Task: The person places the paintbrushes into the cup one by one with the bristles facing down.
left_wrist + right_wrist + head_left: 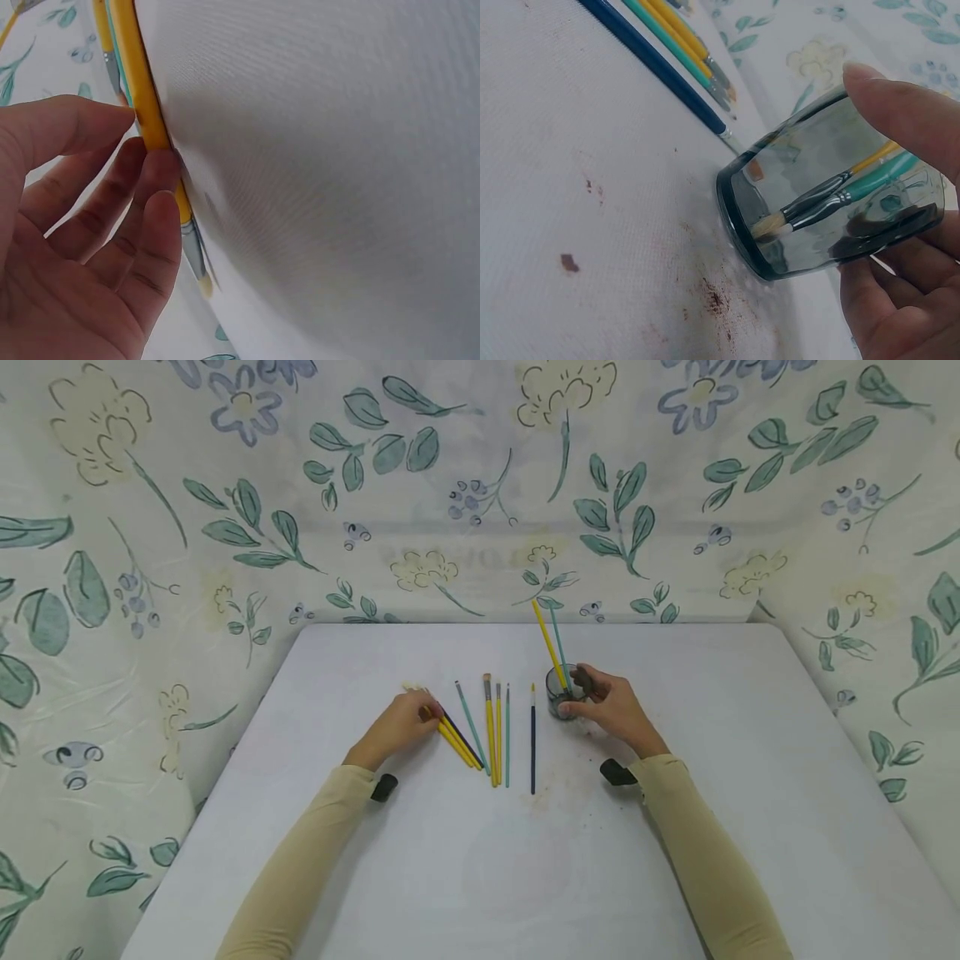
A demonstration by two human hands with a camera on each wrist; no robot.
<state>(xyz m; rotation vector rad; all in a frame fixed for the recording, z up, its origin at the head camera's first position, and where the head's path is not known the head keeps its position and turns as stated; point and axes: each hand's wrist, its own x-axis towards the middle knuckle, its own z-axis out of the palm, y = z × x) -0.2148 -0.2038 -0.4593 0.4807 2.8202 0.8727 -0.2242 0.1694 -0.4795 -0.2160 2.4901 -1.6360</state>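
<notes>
I am steadying the glass [561, 695] with my right hand [615, 710], just right of the frame's centre in the head view. My thumb and fingers [900, 112] are curling round its wall, a firm grip that, I judge, is keeping it from tipping under the two brushes leaning out of it: a yellow brush [547, 642] and a teal brush [558, 643], bristle ends down on the bottom.

My left hand [401, 727] is working at the left end of the row of loose brushes lying on the desk [675, 877]. My fingertips [154, 169] are pinching a yellow-handled brush [146, 112] near its ferrule, a narrow grip, with the handle lying flat on the cloth.

The rest are lying side by side between my hands, roughly parallel, probably so each can be picked singly; the dark blue brush [533, 743] is lying nearest the glass. Small brown stains [712, 300] are marking the desk beside the glass.
</notes>
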